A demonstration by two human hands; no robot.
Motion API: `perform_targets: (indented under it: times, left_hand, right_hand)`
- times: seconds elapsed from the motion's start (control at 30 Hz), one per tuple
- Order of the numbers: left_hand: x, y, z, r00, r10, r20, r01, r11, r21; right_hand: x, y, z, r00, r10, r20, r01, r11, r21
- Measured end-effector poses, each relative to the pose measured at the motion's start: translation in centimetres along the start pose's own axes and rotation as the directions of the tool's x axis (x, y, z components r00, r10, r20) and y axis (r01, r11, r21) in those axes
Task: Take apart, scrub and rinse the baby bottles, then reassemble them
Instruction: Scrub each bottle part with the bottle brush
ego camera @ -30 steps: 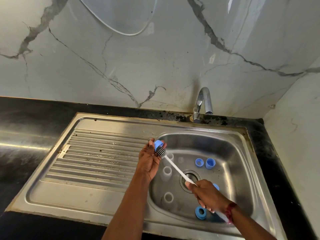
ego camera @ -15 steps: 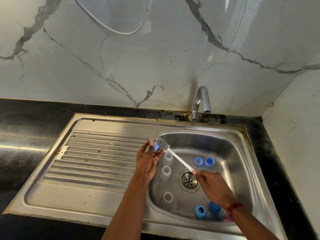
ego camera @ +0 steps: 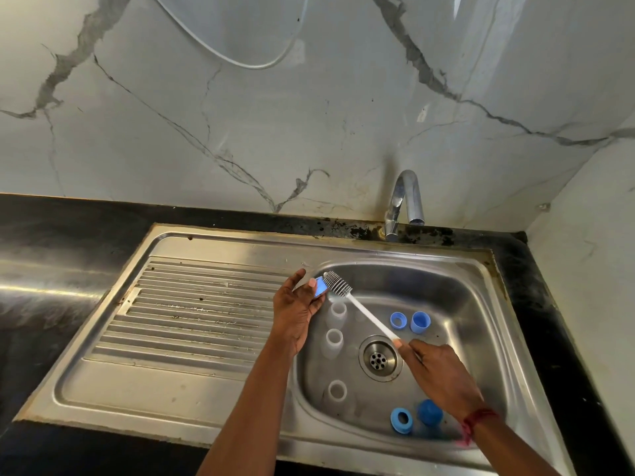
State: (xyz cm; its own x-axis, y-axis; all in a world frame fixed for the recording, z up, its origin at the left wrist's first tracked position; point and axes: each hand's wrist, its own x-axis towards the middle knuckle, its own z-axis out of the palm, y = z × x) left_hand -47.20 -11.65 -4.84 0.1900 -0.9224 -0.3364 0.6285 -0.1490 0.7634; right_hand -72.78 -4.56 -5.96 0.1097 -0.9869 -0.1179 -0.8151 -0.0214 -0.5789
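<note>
My left hand (ego camera: 296,308) holds a small blue bottle part (ego camera: 321,286) between thumb and fingers over the sink basin's left edge. My right hand (ego camera: 437,374) grips the white handle of a bottle brush (ego camera: 364,312); its grey bristle head (ego camera: 337,283) lies against the blue part. Three clear bottle bodies (ego camera: 334,338) stand upright in the basin (ego camera: 457,297). Loose blue parts lie at the back right (ego camera: 409,320) and the front right (ego camera: 414,418) of the basin.
The drain (ego camera: 378,359) sits mid-basin. A chrome tap (ego camera: 404,204) rises behind the basin with no water running. A ribbed steel drainboard (ego camera: 192,310) spreads to the left. Black counter (ego camera: 51,255) surrounds the sink below a marble wall.
The brush head has slid out of the blue part and up across its edge. My right hand has shifted right along the handle; the blue cap at the front right shows now.
</note>
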Motion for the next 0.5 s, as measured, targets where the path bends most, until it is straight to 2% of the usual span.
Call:
perform_targets:
  times: [0.13, 0.23, 0.37, 0.43, 0.5]
  left_hand:
    - [-0.7, -0.6, 0.7, 0.997, 0.015, 0.081, -0.025, 0.993, 0.118]
    - [-0.6, -0.7, 0.7, 0.999, 0.007, 0.047, -0.009, 0.999, 0.040]
    - [-0.7, -1.2, -0.3, 0.998, -0.068, 0.017, 0.069, 0.995, -0.067]
    - [-0.9, -1.6, -0.7, 0.994, -0.109, 0.012, 0.109, 0.992, -0.058]
    - [-1.1, -1.8, -0.9, 0.990, -0.136, 0.021, 0.137, 0.990, -0.031]
  right_hand:
    - [0.1, -1.0, -0.3, 0.999, 0.052, -0.008, -0.052, 0.997, 0.059]
    - [0.1, -1.5, -0.1, 0.996, 0.091, -0.004, -0.089, 0.983, 0.158]
    - [0.1, -1.7, 0.1, 0.973, 0.229, 0.023, -0.219, 0.888, 0.405]
    - [0.2, -1.6, 0.1, 0.973, 0.229, 0.040, -0.224, 0.878, 0.422]
    - [0.1, -1.3, 0.1, 0.983, 0.176, 0.060, -0.185, 0.912, 0.367]
